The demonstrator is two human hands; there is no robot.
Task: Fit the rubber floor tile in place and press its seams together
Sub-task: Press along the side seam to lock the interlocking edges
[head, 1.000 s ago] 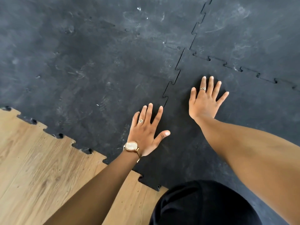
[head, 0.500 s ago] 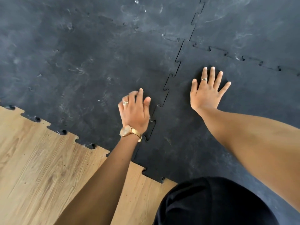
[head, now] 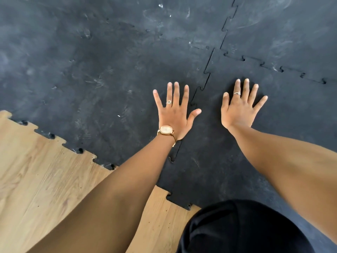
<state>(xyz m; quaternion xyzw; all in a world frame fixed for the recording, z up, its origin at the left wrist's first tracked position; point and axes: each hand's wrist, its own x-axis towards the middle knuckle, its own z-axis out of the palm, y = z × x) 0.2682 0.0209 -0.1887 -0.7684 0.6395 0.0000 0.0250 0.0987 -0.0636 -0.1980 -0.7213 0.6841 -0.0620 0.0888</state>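
Rubber floor tile [head: 209, 167] lying under the right hand [head: 238, 110], in the lower right of the frame. Right fingers [head: 246, 90] spread wide and flat on it, holding nothing, same as half a second ago.

Left hand [head: 173, 115] different now: curled up on the seam [head: 204, 79] a moment back, now opened out, fingers [head: 176, 94] wide and flat, holding nothing too. Left palm and four fingers resting on the next tile [head: 109, 79], just left of the seam. Thumb reaching across the zigzag line and touching the task tile. Heel of that hand right over the seam, close to the gold watch [head: 166, 130].

Probably means one hard push on that spot is over, with the whole palm now pressing both sides down together. Seam between the two hands looking shut and level, teeth tucked in. Lower down, below the watch, a thin dark line showing, so maybe more pressing needed there.

Other seam [head: 264, 65] along the top of the tile, upper right, with small dark holes at the teeth. Hard to tell if pushed all the way down.

Farther out, wooden floor [head: 36, 179] at lower left, bare past the jagged tile edges. Dark clothing [head: 237, 225] at the bottom, covering the near part of the tile.
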